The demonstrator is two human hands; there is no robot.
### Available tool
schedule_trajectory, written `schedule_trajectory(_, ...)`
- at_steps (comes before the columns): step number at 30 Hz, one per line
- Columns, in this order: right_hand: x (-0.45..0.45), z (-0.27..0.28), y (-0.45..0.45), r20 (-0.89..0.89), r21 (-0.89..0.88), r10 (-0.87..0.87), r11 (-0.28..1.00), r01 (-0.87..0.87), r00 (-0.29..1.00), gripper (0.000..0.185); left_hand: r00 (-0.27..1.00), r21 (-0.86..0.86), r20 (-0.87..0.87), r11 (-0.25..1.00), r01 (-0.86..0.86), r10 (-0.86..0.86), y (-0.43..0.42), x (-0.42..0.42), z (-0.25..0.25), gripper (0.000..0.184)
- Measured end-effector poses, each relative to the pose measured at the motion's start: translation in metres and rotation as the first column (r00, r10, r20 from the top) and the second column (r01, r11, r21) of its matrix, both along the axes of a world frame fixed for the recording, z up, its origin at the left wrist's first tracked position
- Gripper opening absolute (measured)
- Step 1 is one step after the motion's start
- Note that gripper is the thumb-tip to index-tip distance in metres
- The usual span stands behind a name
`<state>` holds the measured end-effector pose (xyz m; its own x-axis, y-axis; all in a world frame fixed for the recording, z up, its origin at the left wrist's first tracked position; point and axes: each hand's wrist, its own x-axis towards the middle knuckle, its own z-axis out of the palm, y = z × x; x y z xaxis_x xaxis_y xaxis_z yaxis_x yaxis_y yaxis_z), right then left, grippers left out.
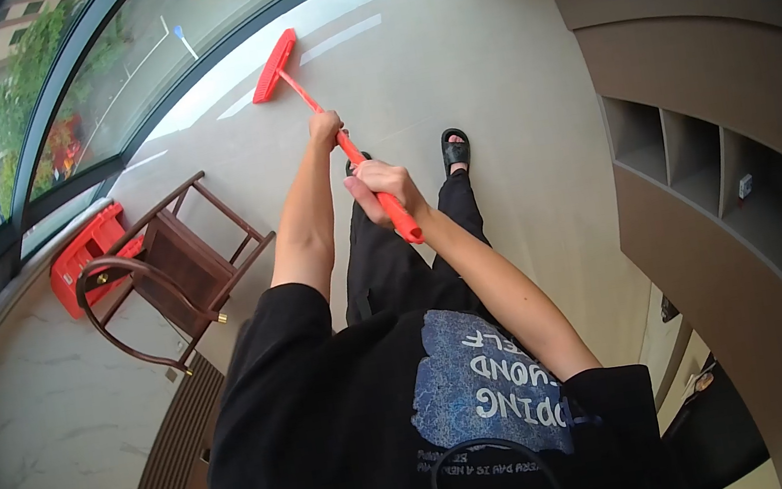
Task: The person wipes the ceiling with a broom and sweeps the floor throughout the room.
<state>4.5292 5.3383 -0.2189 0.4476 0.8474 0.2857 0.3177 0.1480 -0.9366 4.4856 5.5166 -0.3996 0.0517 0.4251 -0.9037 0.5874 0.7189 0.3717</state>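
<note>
A red broom [275, 65] reaches away from me, its wide head down on the pale floor close to the window. My left hand [326, 128] is wrapped round the handle at its middle, the arm stretched out. Nearer my body, my right hand [387, 190] grips the thicker upper part, and the handle's end sticks out below that fist. Both hands are closed on the same handle, which runs at a slant between my legs and the window. The bristles are hard to make out.
On the left a dark wooden chair [179, 261] stands beside a red plastic item [94, 253], perhaps a dustpan. Tall windows [118, 78] curve along the far left. A brown cabinet with open shelves [696, 153] lines the right. My black sandal [456, 148] is on the floor.
</note>
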Motion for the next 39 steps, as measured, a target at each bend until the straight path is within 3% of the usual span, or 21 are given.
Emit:
schedule_trajectory(2, 0.011, 0.008, -0.017, -0.146, 0.079, -0.122, 0.988, 0.135, 0.982, 0.021, 1.000, 0.040, -0.017, 0.999, -0.025, 0.026, -0.025, 0.010, -0.001, 0.023)
schedule_trajectory(4, 0.023, 0.021, -0.047, -0.133, 0.027, -0.165, 0.985, 0.170, 0.977, 0.020, 0.999, 0.048, 0.041, 0.999, 0.016, -0.018, -0.052, 0.016, -0.013, 0.014)
schedule_trajectory(7, 0.025, 0.037, -0.098, -0.116, -0.027, -0.165, 0.986, 0.163, 0.979, 0.021, 0.996, 0.022, 0.086, 0.999, 0.028, -0.030, -0.122, 0.027, 0.014, 0.020)
schedule_trajectory(13, 0.010, 0.074, -0.163, -0.133, 0.038, -0.236, 0.969, 0.243, 0.963, 0.017, 0.996, -0.054, 0.087, 0.998, -0.029, 0.034, -0.206, 0.024, 0.055, 0.029)
schedule_trajectory(16, 0.012, 0.087, -0.158, -0.174, 0.007, -0.161, 0.986, 0.165, 0.971, 0.014, 0.982, -0.102, 0.143, 0.989, -0.107, 0.121, -0.194, 0.014, 0.067, 0.027)
schedule_trajectory(19, 0.006, 0.092, -0.116, -0.061, 0.073, -0.142, 0.987, 0.146, 0.988, 0.014, 0.952, -0.057, 0.208, 0.975, -0.215, 0.223, -0.156, 0.005, 0.082, 0.021)
schedule_trajectory(23, -0.001, 0.065, -0.039, -0.024, 0.176, -0.154, 0.972, 0.155, 0.988, 0.016, 0.907, 0.017, 0.238, 0.932, -0.361, 0.347, -0.071, -0.008, 0.053, 0.023)
schedule_trajectory(26, -0.001, 0.045, 0.004, -0.107, 0.045, -0.086, 0.995, 0.092, 0.991, 0.018, 0.915, 0.077, 0.269, 0.940, -0.331, 0.300, -0.003, -0.018, 0.018, 0.026)
schedule_trajectory(29, -0.002, 0.013, 0.025, -0.070, 0.050, 0.017, 0.999, -0.013, 0.997, 0.023, 0.952, 0.120, 0.115, 0.947, -0.297, 0.284, 0.031, -0.022, 0.001, 0.022)
schedule_trajectory(35, -0.006, 0.008, 0.001, -0.161, -0.011, -0.063, 0.998, 0.062, 0.985, 0.022, 0.993, 0.093, 0.013, 0.989, -0.118, 0.117, -0.006, -0.028, -0.017, 0.018)
schedule_trajectory(37, -0.001, 0.018, -0.035, -0.193, -0.109, -0.047, 0.994, 0.027, 0.980, 0.020, 0.998, 0.068, -0.002, 0.996, -0.065, 0.065, -0.040, -0.020, -0.006, 0.016)
schedule_trajectory(39, 0.008, 0.041, -0.071, -0.147, -0.090, -0.047, 0.995, 0.033, 0.988, 0.020, 0.998, 0.047, 0.002, 0.997, -0.055, 0.055, -0.083, -0.013, 0.013, 0.015)
